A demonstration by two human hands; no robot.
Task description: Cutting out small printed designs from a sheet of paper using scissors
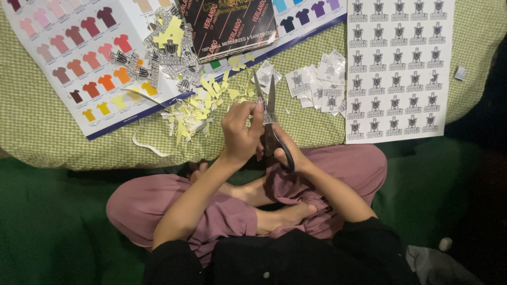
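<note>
Black scissors (272, 113) in right hand (288, 150)

The scissors (272, 124) have black handles and grey blades. The sticker sheet (400, 68) is white with black emblems, the scraps (198, 108) pale yellow, the cloth (47, 132) green-checked, the trousers (222, 211) dusty pink.

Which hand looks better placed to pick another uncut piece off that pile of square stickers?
Probably the left hand: it only pinches a small sticker, easily set down. The right hand is threaded through the scissors, though nearer the pile.
</note>
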